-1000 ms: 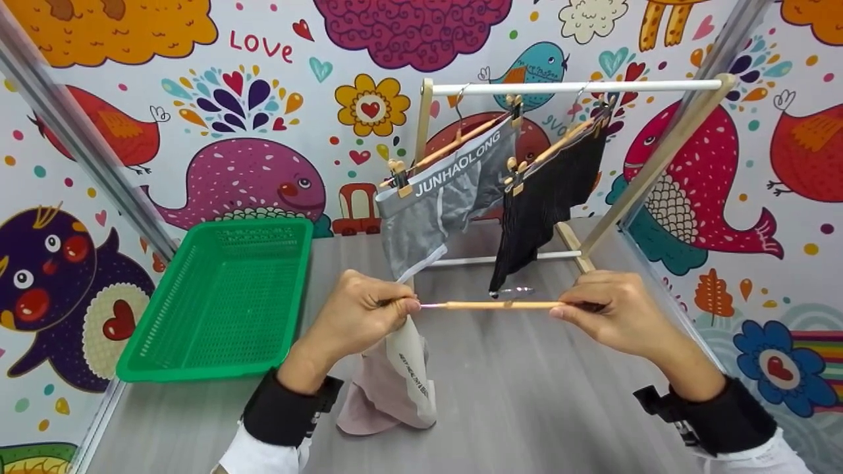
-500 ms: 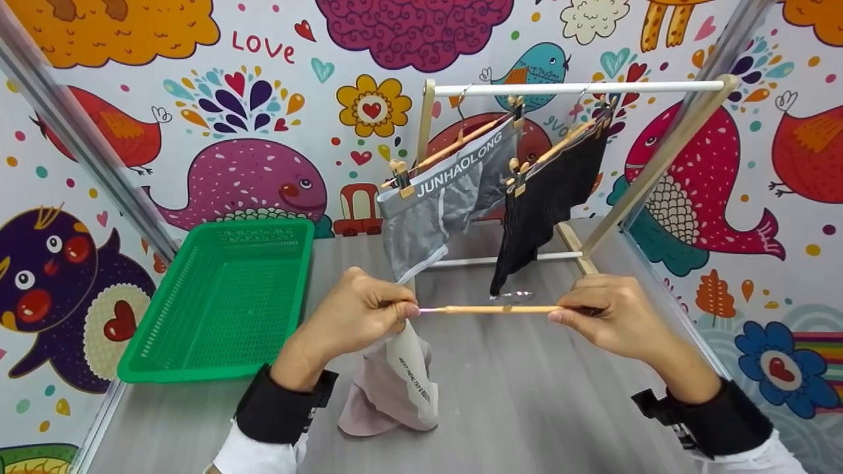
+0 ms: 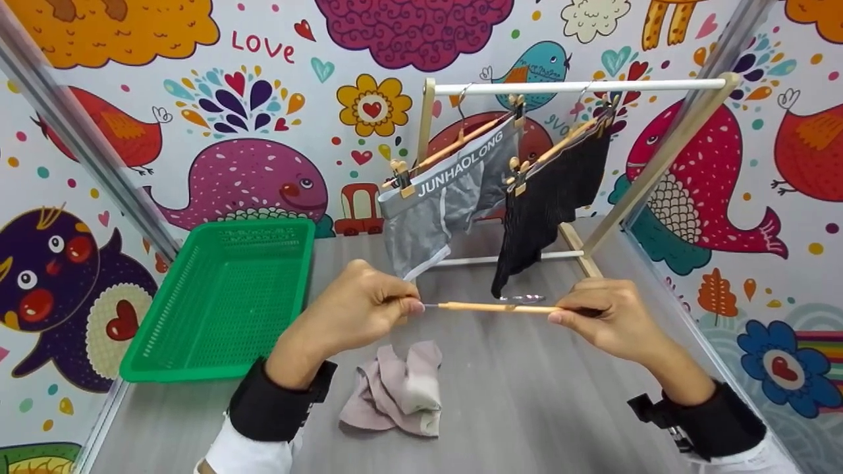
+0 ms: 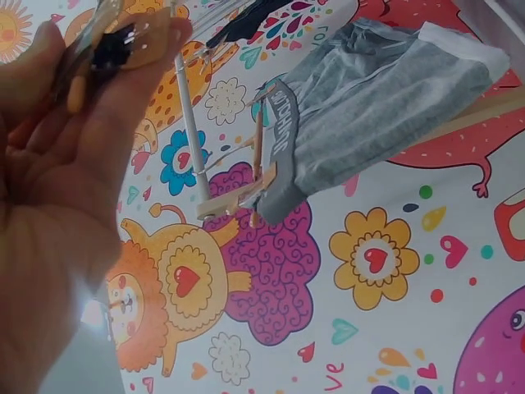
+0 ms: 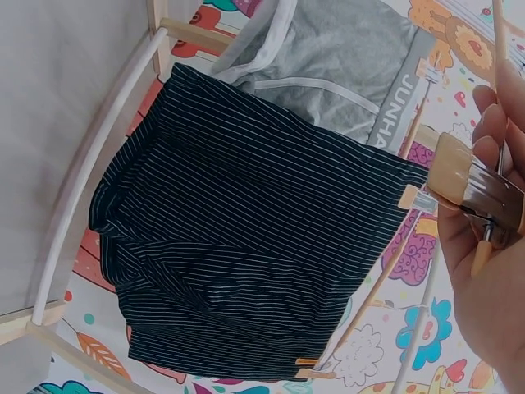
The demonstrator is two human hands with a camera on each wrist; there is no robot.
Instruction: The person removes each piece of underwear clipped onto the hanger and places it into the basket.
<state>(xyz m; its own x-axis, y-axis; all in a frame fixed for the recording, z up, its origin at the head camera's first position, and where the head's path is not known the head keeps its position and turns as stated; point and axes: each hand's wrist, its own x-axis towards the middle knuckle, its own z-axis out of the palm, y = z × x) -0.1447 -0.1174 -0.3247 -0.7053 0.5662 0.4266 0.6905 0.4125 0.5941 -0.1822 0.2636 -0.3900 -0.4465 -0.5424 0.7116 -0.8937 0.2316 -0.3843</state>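
Between my two hands a wooden clip hanger (image 3: 500, 307) is held level above the table, its metal hook (image 3: 523, 298) pointing away. My left hand (image 3: 362, 309) pinches the clip at one end; in the left wrist view that clip (image 4: 152, 39) sits between thumb and fingers. At the other end my right hand (image 3: 609, 319) grips the second clip (image 5: 451, 168), seen in the right wrist view. Below the left hand a pale pink garment (image 3: 395, 395) lies crumpled on the table, apart from both hands.
A white-railed wooden rack (image 3: 579, 86) stands behind the hands. Grey boxer briefs (image 3: 428, 224) and black pinstriped shorts (image 5: 246, 222) hang there from clip hangers. To the left sits a green plastic basket (image 3: 211, 376). Patterned walls (image 3: 369, 39) enclose the grey table (image 3: 527, 395).
The pink garment hung upright below my left hand, its lettered band uppermost; now it has dropped into a crumpled heap on the table. Both hands keep hold of the hanger, nearly in place.
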